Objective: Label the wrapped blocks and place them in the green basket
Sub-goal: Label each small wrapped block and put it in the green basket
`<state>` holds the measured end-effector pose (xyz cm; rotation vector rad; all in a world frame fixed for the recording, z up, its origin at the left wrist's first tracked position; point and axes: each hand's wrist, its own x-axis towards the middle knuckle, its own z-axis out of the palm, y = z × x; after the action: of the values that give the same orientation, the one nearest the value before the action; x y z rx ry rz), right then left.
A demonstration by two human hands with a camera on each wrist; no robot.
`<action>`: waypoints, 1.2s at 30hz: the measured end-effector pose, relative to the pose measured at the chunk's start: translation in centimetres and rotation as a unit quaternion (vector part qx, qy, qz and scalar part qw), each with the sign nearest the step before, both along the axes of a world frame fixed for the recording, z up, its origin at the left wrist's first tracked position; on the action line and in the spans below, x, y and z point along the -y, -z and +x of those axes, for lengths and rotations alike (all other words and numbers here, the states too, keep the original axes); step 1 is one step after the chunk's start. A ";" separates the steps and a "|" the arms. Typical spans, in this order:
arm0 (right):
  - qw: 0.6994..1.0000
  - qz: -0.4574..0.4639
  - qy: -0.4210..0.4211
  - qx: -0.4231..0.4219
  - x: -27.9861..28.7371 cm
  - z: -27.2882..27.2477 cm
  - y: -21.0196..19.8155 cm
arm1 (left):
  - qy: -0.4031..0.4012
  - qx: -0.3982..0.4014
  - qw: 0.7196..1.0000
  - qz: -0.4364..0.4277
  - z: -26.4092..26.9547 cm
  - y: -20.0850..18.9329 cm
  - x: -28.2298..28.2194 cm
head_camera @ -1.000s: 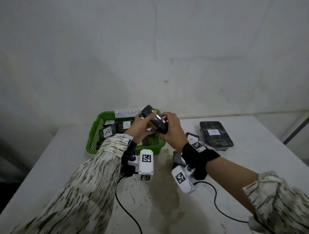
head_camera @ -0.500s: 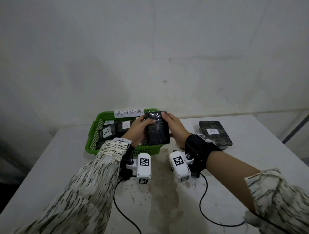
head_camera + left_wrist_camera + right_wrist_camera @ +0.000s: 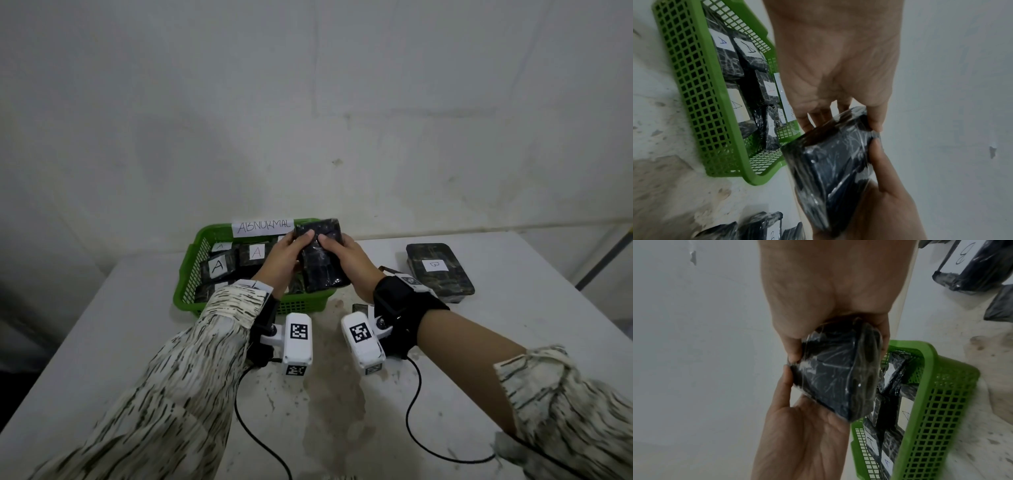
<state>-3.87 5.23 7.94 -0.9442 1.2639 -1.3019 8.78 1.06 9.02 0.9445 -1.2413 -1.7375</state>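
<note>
Head view. Backdrop: bare pale wall; white, stained desk [image 3: 102,342] below it. Green basket [image 3: 186,274] at 11 o'clock from your wrists, paper sign reading "ABNORMAL" [image 3: 263,226] on its far rim, several wrapped blocks marked "A" [image 3: 219,266] inside. One dark block with a white label [image 3: 439,270] lies flat at 2 o'clock, well apart from the basket. Your left hand [image 3: 282,262] and right hand [image 3: 346,260] each have a grip clenched on one unlabelled wrapped block [image 3: 322,257], thumbs on its upper face, held tilted over the basket's right end, likely so you can check the face for labelling.

Left wrist view. Left hand [image 3: 838,65] fingers curl behind the block [image 3: 830,170]; right hand [image 3: 879,203] cups it at 5 o'clock. Basket [image 3: 694,48] sits at 9 o'clock.

Right wrist view. Right hand [image 3: 828,288] clasps the block [image 3: 838,369] from 12 o'clock, left hand [image 3: 807,434] from 6 o'clock. Basket [image 3: 931,402] at 4 o'clock. No label shows on the block, so by my judgement labelling comes first.
</note>
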 end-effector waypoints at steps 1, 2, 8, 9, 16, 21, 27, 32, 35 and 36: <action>1.000 0.001 0.008 0.003 0.0 0.1 -0.1 | 0.006 0.008 1.000 -0.001 0.0 0.2 -0.1; 1.000 0.002 0.017 0.005 0.0 0.2 -0.1 | 0.010 0.018 1.000 -0.006 0.1 0.3 -0.2; 1.000 0.027 -0.012 0.000 -0.4 0.0 -0.4 | -0.015 0.031 0.999 -0.031 0.7 1.0 0.0; 1.000 0.024 -0.015 -0.007 -0.5 0.0 -0.4 | -0.012 0.023 0.999 -0.022 0.8 1.0 0.1; 0.999 0.019 -0.008 -0.033 -0.8 -0.2 -0.3 | 0.000 0.073 0.997 -0.027 0.8 1.7 0.0; 0.996 0.039 -0.057 -0.052 -1.5 -0.7 0.3 | 0.014 0.080 0.997 -0.011 1.0 2.4 0.1; 0.998 0.031 -0.044 -0.045 -1.7 -0.8 0.5 | 0.017 0.063 0.998 -0.004 0.8 2.3 -0.4; 0.997 0.019 -0.071 -0.019 -1.8 -0.6 0.2 | -0.004 0.053 0.998 -0.015 1.5 2.1 -0.6; 0.997 -0.001 -0.047 -0.055 -1.9 0.1 0.3 | 0.001 0.060 0.998 -0.026 2.1 2.2 -0.8; 0.997 -0.009 -0.050 -0.064 -2.1 0.4 0.4 | 0.003 0.070 0.997 -0.039 2.3 2.2 -0.9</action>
<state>-3.44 7.31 7.49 -1.1037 1.2873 -1.1926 11.09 1.94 6.79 1.0318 -1.3941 -1.6370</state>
